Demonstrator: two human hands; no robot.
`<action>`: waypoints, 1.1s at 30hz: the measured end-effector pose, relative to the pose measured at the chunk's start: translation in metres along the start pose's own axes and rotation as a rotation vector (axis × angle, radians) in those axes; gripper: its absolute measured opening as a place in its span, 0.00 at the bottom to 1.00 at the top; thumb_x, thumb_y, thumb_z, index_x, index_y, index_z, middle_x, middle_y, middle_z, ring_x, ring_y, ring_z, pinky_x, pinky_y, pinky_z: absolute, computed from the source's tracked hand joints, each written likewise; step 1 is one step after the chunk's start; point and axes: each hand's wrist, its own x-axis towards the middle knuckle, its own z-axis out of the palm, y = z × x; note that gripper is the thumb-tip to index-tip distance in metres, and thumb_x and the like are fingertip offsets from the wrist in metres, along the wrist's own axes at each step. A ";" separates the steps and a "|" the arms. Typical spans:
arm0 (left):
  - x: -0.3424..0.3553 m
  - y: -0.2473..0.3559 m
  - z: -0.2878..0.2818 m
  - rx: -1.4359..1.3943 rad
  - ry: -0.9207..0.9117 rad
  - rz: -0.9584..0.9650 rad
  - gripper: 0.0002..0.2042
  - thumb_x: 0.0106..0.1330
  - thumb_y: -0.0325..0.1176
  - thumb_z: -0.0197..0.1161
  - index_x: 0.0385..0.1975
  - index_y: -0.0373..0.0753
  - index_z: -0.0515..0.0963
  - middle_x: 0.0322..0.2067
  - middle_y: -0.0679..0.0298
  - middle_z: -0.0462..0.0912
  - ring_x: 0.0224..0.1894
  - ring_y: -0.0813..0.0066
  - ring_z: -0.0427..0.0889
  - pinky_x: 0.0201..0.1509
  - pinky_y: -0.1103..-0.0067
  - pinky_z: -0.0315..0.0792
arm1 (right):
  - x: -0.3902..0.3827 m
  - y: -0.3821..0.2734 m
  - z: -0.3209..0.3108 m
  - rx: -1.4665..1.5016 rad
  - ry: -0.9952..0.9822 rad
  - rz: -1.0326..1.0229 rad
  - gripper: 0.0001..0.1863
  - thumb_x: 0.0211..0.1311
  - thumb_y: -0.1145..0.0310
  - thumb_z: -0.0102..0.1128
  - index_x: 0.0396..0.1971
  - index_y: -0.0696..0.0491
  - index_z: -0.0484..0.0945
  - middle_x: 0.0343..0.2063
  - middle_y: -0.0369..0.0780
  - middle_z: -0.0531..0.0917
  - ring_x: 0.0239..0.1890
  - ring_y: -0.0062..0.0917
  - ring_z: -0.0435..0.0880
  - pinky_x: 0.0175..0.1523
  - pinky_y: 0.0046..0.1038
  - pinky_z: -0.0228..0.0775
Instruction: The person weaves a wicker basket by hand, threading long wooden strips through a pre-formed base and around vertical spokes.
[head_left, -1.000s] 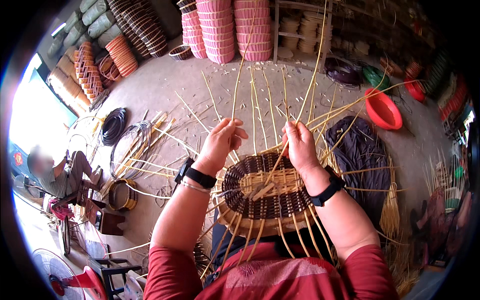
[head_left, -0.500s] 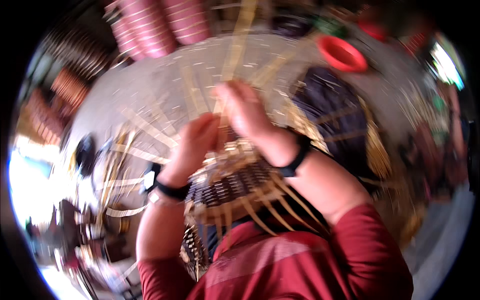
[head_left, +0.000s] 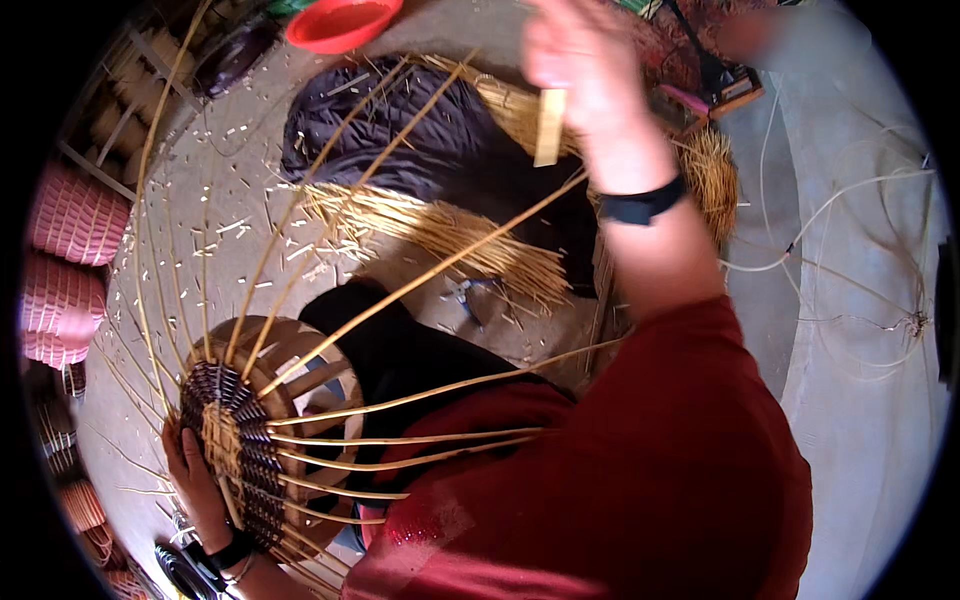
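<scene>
A half-woven basket point(head_left: 240, 450) with a dark woven band and a pale wooden base lies tipped on its side at lower left. Long pale cane stakes point(head_left: 420, 285) fan out from it across my lap. My left hand point(head_left: 195, 485) grips the dark woven edge from below; a black wrist band shows at its wrist. My right hand point(head_left: 580, 60), blurred, is raised at the top of the view, far from the basket. It pinches a short flat pale strip point(head_left: 548, 125) that hangs down from the fingers. That wrist also wears a black band.
A bundle of straw-coloured cane point(head_left: 440, 225) lies on a dark cloth point(head_left: 420, 130) on the floor ahead. A red bowl point(head_left: 340, 22) sits beyond it. Stacked pink baskets point(head_left: 70, 215) stand at left. A small hand tool point(head_left: 465, 295) and thin white cords point(head_left: 850, 200) lie on the floor.
The view has swung to the right. My right hand left the basket and rose, now holding a pale strip. The basket has tipped on its side, held by my left hand alone.
</scene>
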 end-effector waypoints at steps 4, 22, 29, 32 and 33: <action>0.004 0.004 -0.021 -0.011 -0.038 -0.014 0.26 0.84 0.44 0.50 0.70 0.28 0.67 0.64 0.49 0.76 0.66 0.60 0.74 0.72 0.70 0.64 | 0.003 -0.019 -0.151 -0.160 0.568 -0.120 0.11 0.71 0.61 0.68 0.35 0.53 0.81 0.14 0.29 0.68 0.12 0.15 0.62 0.16 0.23 0.50; -0.070 0.054 -0.062 0.016 0.024 -0.200 0.24 0.84 0.39 0.47 0.71 0.28 0.65 0.67 0.51 0.72 0.68 0.64 0.71 0.74 0.70 0.63 | -0.090 0.304 -0.309 -1.128 0.488 0.669 0.17 0.79 0.54 0.56 0.50 0.51 0.86 0.29 0.42 0.83 0.30 0.34 0.79 0.40 0.40 0.69; -0.068 0.117 -0.036 0.200 0.052 -0.107 0.24 0.80 0.40 0.55 0.67 0.30 0.69 0.60 0.51 0.78 0.63 0.64 0.75 0.69 0.70 0.68 | -0.070 0.354 -0.384 -1.400 0.194 0.507 0.16 0.79 0.55 0.56 0.49 0.51 0.86 0.28 0.41 0.82 0.29 0.32 0.78 0.38 0.38 0.68; -0.059 0.130 -0.026 0.221 0.083 -0.111 0.24 0.78 0.42 0.58 0.66 0.31 0.71 0.56 0.50 0.81 0.60 0.64 0.77 0.66 0.70 0.71 | -0.047 0.365 -0.403 -1.476 0.231 0.494 0.16 0.79 0.56 0.56 0.49 0.51 0.85 0.28 0.41 0.82 0.29 0.31 0.77 0.37 0.37 0.68; -0.061 0.131 -0.025 0.191 0.093 -0.179 0.28 0.77 0.46 0.60 0.65 0.29 0.71 0.58 0.43 0.80 0.63 0.58 0.78 0.67 0.67 0.71 | -0.042 0.368 -0.402 -1.498 0.225 0.488 0.16 0.79 0.56 0.56 0.49 0.51 0.85 0.28 0.40 0.82 0.29 0.31 0.77 0.37 0.37 0.68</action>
